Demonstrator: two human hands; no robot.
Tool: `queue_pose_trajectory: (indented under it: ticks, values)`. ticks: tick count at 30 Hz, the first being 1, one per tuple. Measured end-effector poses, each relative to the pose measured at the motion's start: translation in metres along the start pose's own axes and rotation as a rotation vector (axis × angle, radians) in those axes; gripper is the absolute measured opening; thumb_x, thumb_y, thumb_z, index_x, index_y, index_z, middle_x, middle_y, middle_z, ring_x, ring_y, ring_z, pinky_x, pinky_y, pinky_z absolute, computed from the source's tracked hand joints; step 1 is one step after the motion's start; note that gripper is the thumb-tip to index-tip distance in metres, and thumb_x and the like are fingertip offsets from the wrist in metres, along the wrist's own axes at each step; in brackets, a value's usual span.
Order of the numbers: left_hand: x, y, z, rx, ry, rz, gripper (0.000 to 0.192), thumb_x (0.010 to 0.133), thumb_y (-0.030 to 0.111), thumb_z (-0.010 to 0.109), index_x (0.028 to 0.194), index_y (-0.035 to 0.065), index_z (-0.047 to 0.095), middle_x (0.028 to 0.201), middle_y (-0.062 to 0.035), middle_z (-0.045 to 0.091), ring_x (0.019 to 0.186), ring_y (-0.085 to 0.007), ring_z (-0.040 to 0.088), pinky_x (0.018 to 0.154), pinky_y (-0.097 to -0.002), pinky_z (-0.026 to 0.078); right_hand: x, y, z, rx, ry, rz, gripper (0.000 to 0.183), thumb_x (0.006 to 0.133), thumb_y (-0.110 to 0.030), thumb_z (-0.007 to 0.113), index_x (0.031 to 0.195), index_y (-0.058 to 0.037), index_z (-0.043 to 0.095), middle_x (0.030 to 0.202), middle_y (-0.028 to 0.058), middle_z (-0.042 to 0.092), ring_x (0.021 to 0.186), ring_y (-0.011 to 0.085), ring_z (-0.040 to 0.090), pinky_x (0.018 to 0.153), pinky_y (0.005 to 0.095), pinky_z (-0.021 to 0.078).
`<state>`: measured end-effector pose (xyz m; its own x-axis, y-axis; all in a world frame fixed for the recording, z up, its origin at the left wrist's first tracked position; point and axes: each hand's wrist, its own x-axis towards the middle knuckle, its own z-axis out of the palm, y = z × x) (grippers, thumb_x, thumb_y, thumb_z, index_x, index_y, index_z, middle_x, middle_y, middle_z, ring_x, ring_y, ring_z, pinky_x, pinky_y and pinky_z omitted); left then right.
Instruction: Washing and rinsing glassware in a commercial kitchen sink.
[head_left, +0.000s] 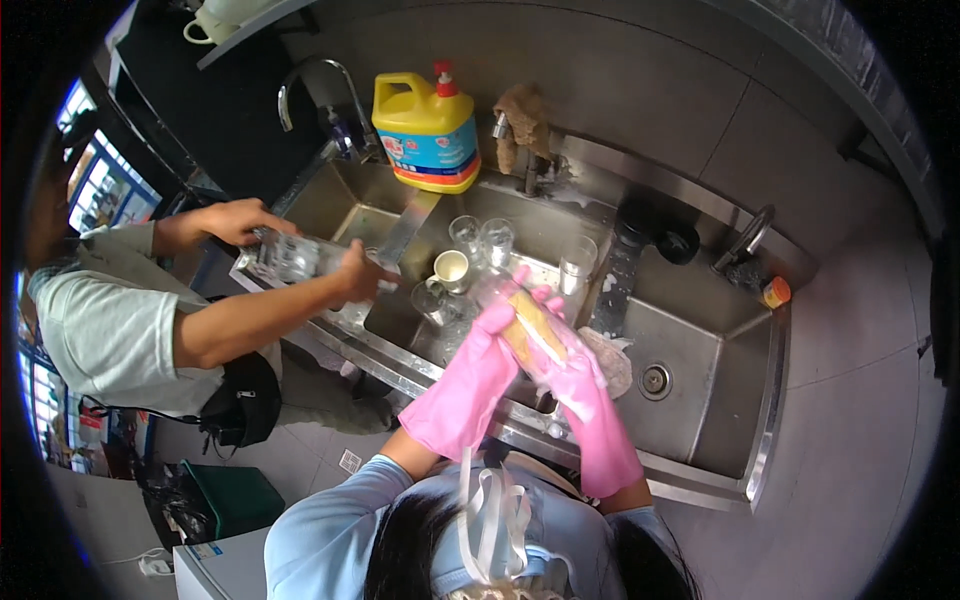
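Note:
My left hand, in a pink rubber glove, grips a clear drinking glass over the middle sink basin. Inside the glass shows a yellow sponge. My right hand, gloved alike and soapy, is at the glass's near end; its fingers are partly hidden, so its grip on sponge or glass cannot be told. Below and beyond, in the basin, stand a white mug and several clear glasses. A pale, wet scrubbing cloth lies on the divider just right of my right hand.
At left a co-worker's hands hold clear glassware over the left basin. A yellow detergent jug with a red pump stands behind the sinks, near a faucet draped with a brown cloth. The right basin has a drain; another faucet rises behind it.

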<state>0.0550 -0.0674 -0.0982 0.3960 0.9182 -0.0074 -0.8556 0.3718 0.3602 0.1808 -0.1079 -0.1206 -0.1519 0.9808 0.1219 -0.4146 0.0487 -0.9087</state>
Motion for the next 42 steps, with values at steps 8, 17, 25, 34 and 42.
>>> queue_pose_trajectory:
  ticks: [8,17,25,34,42]
  values:
    - [0.010,0.047,-0.029,-0.074,0.110,0.052,0.060,0.074,0.021,0.075,0.128,0.0070,0.053,0.114,-0.0153,0.059,0.112,-0.0363,0.055,0.104,-0.0524,0.044,-0.018,-0.060,-0.037,-0.171,0.341,0.030,0.048,0.098,-0.007,0.053,0.144,0.0034,0.041,0.142,0.0193,0.050,0.129,0.0253,0.052,0.105,0.0322,0.0448]
    - [-0.015,0.035,-0.010,0.101,-0.044,-0.153,0.046,0.094,0.028,0.060,0.127,-0.0006,0.045,0.126,-0.0223,0.057,0.117,-0.0353,0.058,0.106,-0.0486,0.044,-0.008,-0.078,0.026,-0.486,-0.250,-0.210,0.052,0.098,-0.008,0.056,0.144,0.0059,0.037,0.148,0.0142,0.043,0.133,0.0223,0.046,0.110,0.0288,0.0374]
    - [-0.034,0.025,0.039,0.642,0.137,-0.067,0.052,0.098,0.039,0.053,0.133,0.0004,0.051,0.115,-0.0102,0.065,0.102,-0.0208,0.064,0.085,-0.0321,0.053,0.002,-0.027,0.011,-0.406,-0.011,0.108,0.071,0.092,-0.012,0.065,0.151,-0.0014,0.029,0.153,0.0163,0.036,0.140,0.0228,0.039,0.114,0.0308,0.0335]
    - [0.013,0.017,0.003,0.674,0.111,-0.299,0.050,0.089,0.017,0.072,0.124,-0.0044,0.043,0.105,-0.0138,0.063,0.092,-0.0220,0.066,0.077,-0.0325,0.057,0.001,0.019,-0.042,0.141,-0.120,0.157,0.109,0.084,-0.068,0.061,0.157,-0.0104,0.004,0.153,0.0189,0.033,0.105,0.0376,0.066,0.076,0.0394,0.0623]
    - [-0.012,0.000,0.017,1.357,0.081,-0.063,0.069,0.086,0.013,0.076,0.141,0.0043,0.034,0.116,-0.0082,0.060,0.101,-0.0182,0.064,0.077,-0.0254,0.055,-0.004,0.001,-0.006,0.518,0.081,0.006,0.061,0.099,-0.043,0.054,0.146,-0.0056,0.039,0.138,0.0168,0.053,0.125,0.0255,0.055,0.102,0.0442,0.0497]
